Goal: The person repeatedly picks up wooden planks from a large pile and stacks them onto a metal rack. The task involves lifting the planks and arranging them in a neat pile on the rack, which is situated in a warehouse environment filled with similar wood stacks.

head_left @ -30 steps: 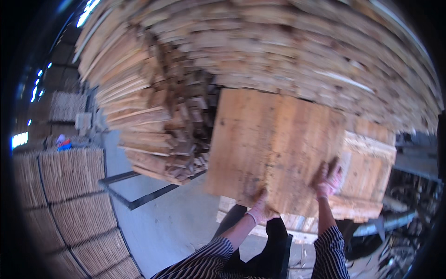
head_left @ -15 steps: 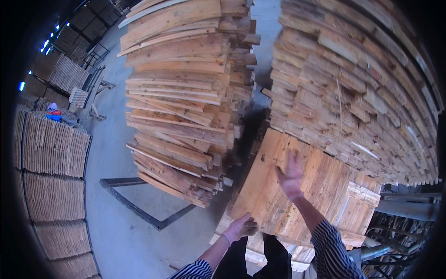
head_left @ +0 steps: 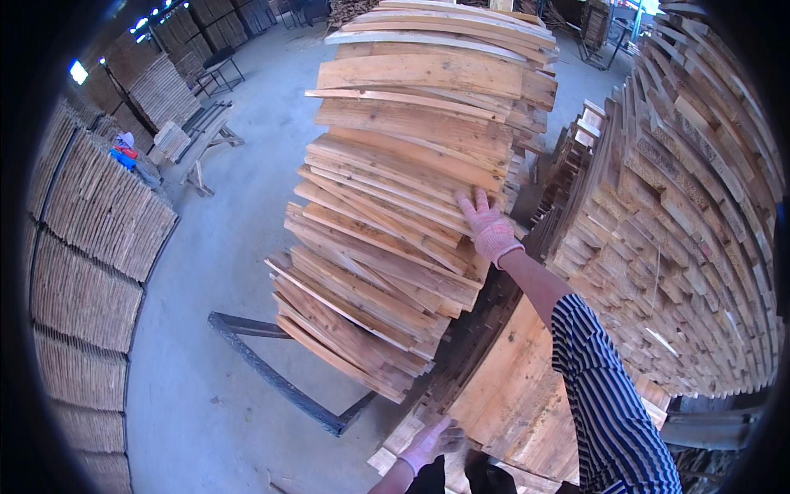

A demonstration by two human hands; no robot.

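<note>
My right hand (head_left: 489, 230), in a pale pinkish work glove, reaches forward to the right ends of a tall stack of loose boards (head_left: 395, 169). Its fingers are spread and seem to touch the board ends, gripping none. Low in the picture, my left hand (head_left: 428, 445), also gloved, is beside the near left corner of a flat layer of wooden boards (head_left: 514, 387). The left fingers are stretched loosely with the thumb apart, and nothing shows in them. My right forearm and striped sleeve hide part of that layer.
A high stack of board ends (head_left: 634, 239) rises at the right. A dark metal frame (head_left: 276, 370) lies on the concrete floor (head_left: 206, 272) at the left. Bundled board stacks (head_left: 86, 288) line the far left, and a low trestle (head_left: 206, 152) stands behind.
My right hand has moved forward and left from above the flat board layer to the loose stack. My left hand stays by the layer's corner. The view has shifted.
</note>
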